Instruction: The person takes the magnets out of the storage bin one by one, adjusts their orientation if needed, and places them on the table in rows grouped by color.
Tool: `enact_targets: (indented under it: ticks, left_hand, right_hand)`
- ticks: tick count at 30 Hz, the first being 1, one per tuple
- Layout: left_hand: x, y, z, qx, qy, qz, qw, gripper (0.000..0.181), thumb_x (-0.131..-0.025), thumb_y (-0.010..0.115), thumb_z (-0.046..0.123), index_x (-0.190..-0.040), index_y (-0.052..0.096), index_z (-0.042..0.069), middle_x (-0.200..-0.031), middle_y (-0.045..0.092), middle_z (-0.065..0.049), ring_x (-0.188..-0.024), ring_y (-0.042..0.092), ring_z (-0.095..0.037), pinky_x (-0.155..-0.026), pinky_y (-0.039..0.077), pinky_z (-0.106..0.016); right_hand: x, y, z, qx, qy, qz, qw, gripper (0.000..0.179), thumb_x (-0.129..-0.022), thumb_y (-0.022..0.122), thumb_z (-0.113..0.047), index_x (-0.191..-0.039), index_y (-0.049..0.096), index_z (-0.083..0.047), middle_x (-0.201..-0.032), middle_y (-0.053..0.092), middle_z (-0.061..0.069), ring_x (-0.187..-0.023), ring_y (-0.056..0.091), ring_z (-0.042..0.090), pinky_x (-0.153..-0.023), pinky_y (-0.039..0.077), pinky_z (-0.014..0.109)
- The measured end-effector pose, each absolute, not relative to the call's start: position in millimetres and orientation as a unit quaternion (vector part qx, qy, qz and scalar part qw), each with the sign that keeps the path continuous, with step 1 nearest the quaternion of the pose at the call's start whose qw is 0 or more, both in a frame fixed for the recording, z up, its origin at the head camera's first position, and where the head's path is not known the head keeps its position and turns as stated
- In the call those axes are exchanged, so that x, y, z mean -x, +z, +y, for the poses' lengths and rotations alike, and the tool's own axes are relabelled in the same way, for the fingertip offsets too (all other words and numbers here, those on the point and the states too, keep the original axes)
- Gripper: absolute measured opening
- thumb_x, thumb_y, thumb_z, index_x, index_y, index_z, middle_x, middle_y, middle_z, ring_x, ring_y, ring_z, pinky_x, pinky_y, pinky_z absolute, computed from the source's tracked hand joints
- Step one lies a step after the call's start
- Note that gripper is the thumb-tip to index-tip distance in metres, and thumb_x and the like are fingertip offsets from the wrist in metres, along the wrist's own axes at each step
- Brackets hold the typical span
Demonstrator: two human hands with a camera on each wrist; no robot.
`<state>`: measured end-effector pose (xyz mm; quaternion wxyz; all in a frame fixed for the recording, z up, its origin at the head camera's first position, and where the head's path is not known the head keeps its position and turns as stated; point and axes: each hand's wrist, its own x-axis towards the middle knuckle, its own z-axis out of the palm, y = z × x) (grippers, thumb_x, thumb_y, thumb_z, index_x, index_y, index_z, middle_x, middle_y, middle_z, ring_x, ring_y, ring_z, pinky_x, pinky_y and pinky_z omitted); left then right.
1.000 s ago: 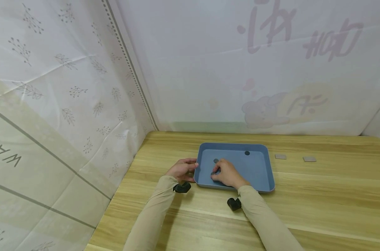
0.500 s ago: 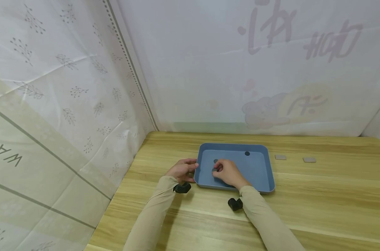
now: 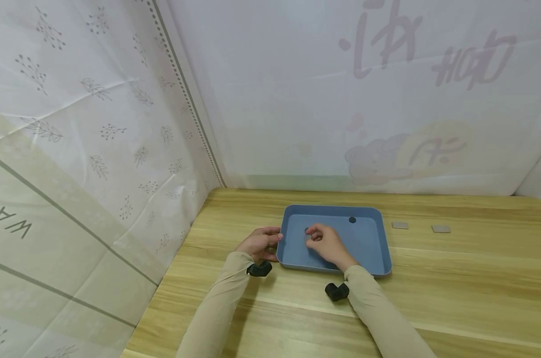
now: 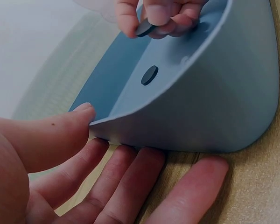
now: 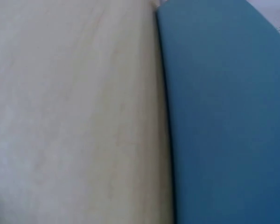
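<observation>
A shallow blue tray (image 3: 290,256) sits on the wooden table. At its left end is my left hand (image 3: 258,242), thumb at the rim and fingers against the outer wall in the left wrist view. Over the tray, my right hand (image 3: 327,244) pinches a small dark round disc (image 4: 145,29) between thumb and fingers, held above the tray floor. Another dark disc (image 4: 150,75) lies in the tray beneath that hand, mostly hidden by the fingers in the head view. A further disc (image 3: 352,220) lies near the far wall of the tray.
Two thin grey rectangular pieces (image 3: 400,225) lie flat on the table right of the tray. Printed cloth (image 3: 297,99) hangs behind the table and along its left. A black wrist camera (image 3: 337,292) hangs by the right sleeve, low over the wood.
My right hand has lifted slightly and drifted a little to the right, with the pinched disc coming up from the tray floor. My left hand and the tray stay put.
</observation>
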<state>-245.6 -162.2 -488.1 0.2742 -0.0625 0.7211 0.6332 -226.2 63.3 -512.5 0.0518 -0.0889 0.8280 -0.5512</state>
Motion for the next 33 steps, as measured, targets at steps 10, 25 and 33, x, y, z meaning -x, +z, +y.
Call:
enact_targets:
  ticks: [10, 25, 33]
  left_hand:
    - [246.2, -489.2, -162.8, 0.054, 0.635, 0.720, 0.276, 0.050, -0.098, 0.056, 0.016, -0.144, 0.041, 0.003, -0.125, 0.058, -0.023, -0.099, 0.063, -0.026, -0.073, 0.058, -0.046]
    - [245.2, -487.7, -163.4, 0.054, 0.633, 0.722, 0.274, 0.049, -0.099, 0.055, 0.016, -0.144, 0.042, 0.002, -0.120, 0.061, -0.022, -0.096, 0.063, -0.024, -0.072, 0.058, -0.045]
    - [244.2, -486.6, -163.0, 0.054, 0.629, 0.725, 0.276, 0.050, -0.099, 0.054, 0.016, -0.145, 0.040, 0.002, -0.124, 0.059, -0.024, -0.100, 0.062, -0.026, -0.073, 0.058, -0.046]
  right_hand:
    - [227.2, -507.7, 67.0, 0.049, -0.588, 0.806, 0.049, 0.026, -0.089, 0.063, -0.006, -0.114, 0.067, -0.008, -0.098, 0.066, 0.009, -0.081, 0.055, 0.017, -0.071, 0.046, 0.028]
    - [223.9, -503.8, 80.0, 0.062, -0.619, 0.781, 0.055, 0.031, -0.089, 0.068, -0.010, -0.119, 0.064, -0.003, -0.094, 0.070, 0.011, -0.078, 0.065, 0.016, -0.075, 0.056, 0.032]
    - [223.0, -499.6, 89.0, 0.070, -0.604, 0.793, 0.039, 0.033, -0.088, 0.071, -0.013, -0.119, 0.064, -0.003, -0.096, 0.071, 0.011, -0.080, 0.063, 0.015, -0.071, 0.052, 0.029]
